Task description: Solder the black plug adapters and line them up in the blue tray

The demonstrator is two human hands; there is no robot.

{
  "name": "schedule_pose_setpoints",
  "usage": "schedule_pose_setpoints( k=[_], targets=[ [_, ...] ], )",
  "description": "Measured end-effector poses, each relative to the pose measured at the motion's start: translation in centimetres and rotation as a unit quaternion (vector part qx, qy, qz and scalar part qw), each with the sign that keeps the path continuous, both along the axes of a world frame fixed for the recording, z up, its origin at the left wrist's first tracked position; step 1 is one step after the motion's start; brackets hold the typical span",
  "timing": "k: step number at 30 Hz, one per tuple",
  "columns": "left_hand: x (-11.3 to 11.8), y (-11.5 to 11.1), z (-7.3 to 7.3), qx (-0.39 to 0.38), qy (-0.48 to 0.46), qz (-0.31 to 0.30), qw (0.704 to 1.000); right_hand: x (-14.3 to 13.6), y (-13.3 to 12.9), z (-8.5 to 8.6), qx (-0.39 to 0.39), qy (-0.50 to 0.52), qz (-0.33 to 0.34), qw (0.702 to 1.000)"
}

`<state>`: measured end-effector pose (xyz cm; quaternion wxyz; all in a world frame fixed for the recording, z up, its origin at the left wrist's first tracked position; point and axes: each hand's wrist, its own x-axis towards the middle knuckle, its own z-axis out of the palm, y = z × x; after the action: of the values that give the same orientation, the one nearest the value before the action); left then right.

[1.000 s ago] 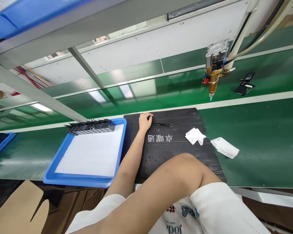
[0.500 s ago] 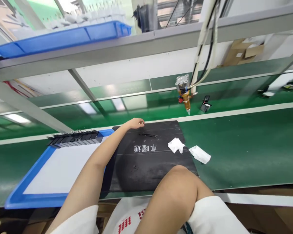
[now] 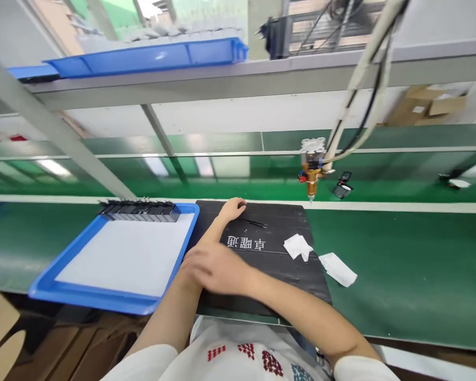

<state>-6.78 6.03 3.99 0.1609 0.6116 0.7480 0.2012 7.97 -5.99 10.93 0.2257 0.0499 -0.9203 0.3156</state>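
My left hand (image 3: 234,208) rests at the back edge of the black mat (image 3: 262,288), fingers curled in with nothing visible in them. Just to its right lie dark tweezers (image 3: 255,224). Across my left forearm lies my right hand (image 3: 218,267), back upward and touching the skin; motion smears its fingers. Beneath and beyond the hands, white characters are printed on the mat. A crumpled white tissue (image 3: 297,247) sits on the mat's right side, and a folded white tissue (image 3: 338,269) lies beside it on the green bench.
A blue tray (image 3: 91,302) with a white liner stands left of the mat, a row of dark-topped grey blocks (image 3: 143,210) along its back. An orange-bodied dispensing nozzle (image 3: 311,182) hangs behind the mat. Farther back is a small open black case (image 3: 343,186). A shelf (image 3: 269,79) crosses overhead.
My right arm has swung left and its hand now lies over my left forearm. My left hand stays at the mat's back edge. The view has shifted.
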Motion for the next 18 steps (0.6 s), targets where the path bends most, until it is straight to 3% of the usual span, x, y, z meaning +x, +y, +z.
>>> schedule_pose_setpoints(
  k=[3, 5, 10, 18],
  targets=[
    [-1.1, -2.3, -1.0, 0.027, 0.025, 0.065, 0.997, 0.4, 4.3, -4.5, -0.006, -0.081, -0.196, 0.977],
    [-1.4, -3.6, -1.8, 0.011, 0.059, 0.109, 0.992, 0.7, 6.2, -7.1, 0.019, -0.129, -0.252, 0.959],
    [-1.2, -4.4, -2.9, -0.047, 0.113, 0.130, 0.984, 1.6, 7.3, -10.8, 0.039, -0.164, -0.257, 0.952],
    [-0.8, -4.3, -2.9, -0.058, 0.092, 0.137, 0.985, 2.2, 7.7, -11.8, 0.086, -0.172, -0.237, 0.952]
  ],
)
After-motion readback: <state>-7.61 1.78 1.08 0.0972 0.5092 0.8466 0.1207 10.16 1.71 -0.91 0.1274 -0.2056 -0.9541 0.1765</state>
